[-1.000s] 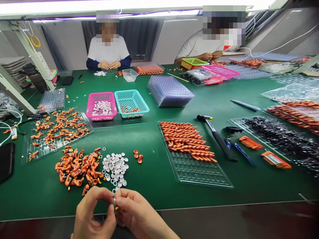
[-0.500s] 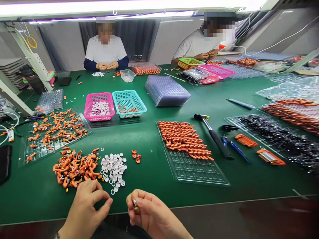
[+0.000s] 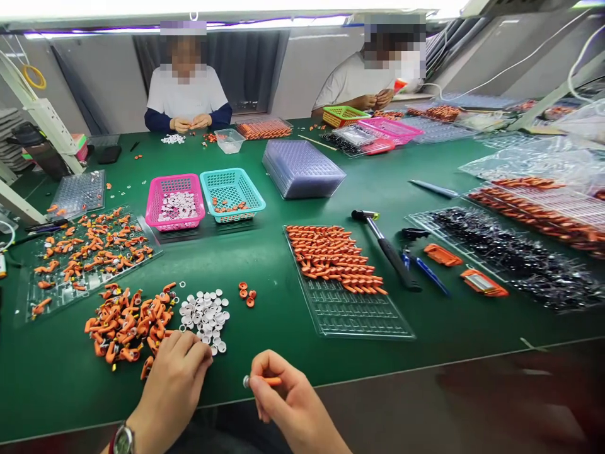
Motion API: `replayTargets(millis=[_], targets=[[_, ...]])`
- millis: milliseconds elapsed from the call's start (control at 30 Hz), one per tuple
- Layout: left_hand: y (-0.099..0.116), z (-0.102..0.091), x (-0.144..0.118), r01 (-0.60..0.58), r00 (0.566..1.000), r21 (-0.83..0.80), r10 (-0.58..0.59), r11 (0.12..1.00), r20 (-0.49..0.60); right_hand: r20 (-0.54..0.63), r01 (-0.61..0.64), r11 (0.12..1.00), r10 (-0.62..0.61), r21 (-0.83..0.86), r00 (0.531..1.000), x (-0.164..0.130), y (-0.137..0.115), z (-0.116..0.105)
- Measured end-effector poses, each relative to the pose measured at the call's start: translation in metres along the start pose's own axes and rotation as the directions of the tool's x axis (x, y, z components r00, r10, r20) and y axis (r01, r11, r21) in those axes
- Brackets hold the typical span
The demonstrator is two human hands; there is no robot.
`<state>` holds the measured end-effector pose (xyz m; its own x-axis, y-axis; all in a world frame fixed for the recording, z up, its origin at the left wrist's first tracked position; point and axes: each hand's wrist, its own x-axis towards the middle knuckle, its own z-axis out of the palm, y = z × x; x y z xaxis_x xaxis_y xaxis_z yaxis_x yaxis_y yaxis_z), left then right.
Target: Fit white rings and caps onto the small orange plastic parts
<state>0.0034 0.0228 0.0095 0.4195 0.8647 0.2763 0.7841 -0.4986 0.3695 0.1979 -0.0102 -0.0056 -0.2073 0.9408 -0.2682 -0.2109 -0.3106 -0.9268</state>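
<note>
My right hand (image 3: 295, 400) pinches a small orange plastic part (image 3: 271, 381) with a round silvery end. The part is held above the table's front edge. My left hand (image 3: 177, 372) reaches to the near side of a heap of white round caps and rings (image 3: 205, 315). Its fingertips are pressed together there, and what they hold, if anything, is hidden. Left of the caps lies a heap of orange lever-like parts (image 3: 125, 325), partly behind my left hand. Several small orange round caps (image 3: 247, 294) lie to the right of the white heap.
A clear tray of orange parts (image 3: 335, 258) lies to the right, beside a hammer (image 3: 392, 252). Farther back stand a pink basket (image 3: 154, 221), a blue basket (image 3: 234, 217) and stacked clear trays (image 3: 302, 170). Two people sit across the green table (image 3: 265, 246).
My left hand has moved up to the white caps, its fingers now together. My right hand has turned the held part so its orange side shows. The view has shifted rightward.
</note>
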Motion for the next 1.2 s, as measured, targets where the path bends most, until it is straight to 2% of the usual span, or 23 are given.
replayTargets(millis=[100, 167, 267, 367, 467, 567, 867, 1200], targets=[[0.006, -0.003, -0.005, 0.077, 0.995, -0.207, -0.088, 0.975, -0.045, -0.033, 0.111, 0.982, -0.117, -0.154, 0.993, 0.0, -0.006, 0.009], [0.01, -0.006, -0.007, 0.133, 0.986, -0.366, -0.161, 0.921, -0.046, -0.034, 0.173, 0.956, -0.186, -0.237, 0.982, 0.0, -0.007, 0.013], [0.015, -0.01, -0.009, 0.192, 0.977, -0.554, -0.213, 0.81, 0.027, -0.023, 0.229, 0.919, -0.25, -0.32, 0.968, 0.001, -0.004, 0.016], [0.016, -0.012, -0.009, 0.245, 0.966, -0.655, -0.236, 0.715, 0.103, -0.03, 0.271, 0.887, -0.304, -0.373, 0.952, 0.001, -0.001, 0.016], [0.017, -0.012, -0.01, 0.267, 0.96, -0.693, -0.25, 0.669, 0.128, -0.014, 0.295, 0.865, -0.329, -0.406, 0.944, 0.001, -0.001, 0.017], [0.018, -0.012, -0.012, 0.256, 0.959, -0.712, -0.266, 0.654, 0.101, 0.012, 0.313, 0.837, -0.345, -0.448, 0.939, -0.001, -0.003, 0.019], [0.018, -0.009, -0.018, 0.156, 0.979, -0.682, -0.202, 0.714, 0.013, 0.049, 0.376, 0.735, -0.425, -0.565, 0.904, -0.004, -0.004, 0.02], [0.018, -0.008, -0.02, 0.169, 0.973, -0.685, -0.229, 0.708, 0.003, 0.067, 0.373, 0.72, -0.416, -0.585, 0.907, -0.007, -0.007, 0.021]])
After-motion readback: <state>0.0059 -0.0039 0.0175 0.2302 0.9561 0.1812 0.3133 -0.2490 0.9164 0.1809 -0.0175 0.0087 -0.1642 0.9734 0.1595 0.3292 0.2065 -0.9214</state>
